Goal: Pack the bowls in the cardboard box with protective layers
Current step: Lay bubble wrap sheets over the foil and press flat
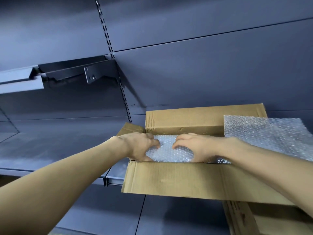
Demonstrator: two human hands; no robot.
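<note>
An open cardboard box [177, 178] sits on a grey metal shelf, its flaps spread outward. Inside it lies a sheet of bubble wrap [169, 153]. My left hand [137, 146] and my right hand [194, 146] are both down in the box, fingers curled and pressing on that sheet from either side. A second sheet of bubble wrap [269, 136] rests over the box's right flap. No bowl shows; anything under the wrap is hidden.
The grey shelf [59, 150] stretches to the left of the box. A shelf bracket [94, 72] and a slotted upright [122, 92] stand on the back panel above. Another cardboard box [250, 219] sits below at the lower right.
</note>
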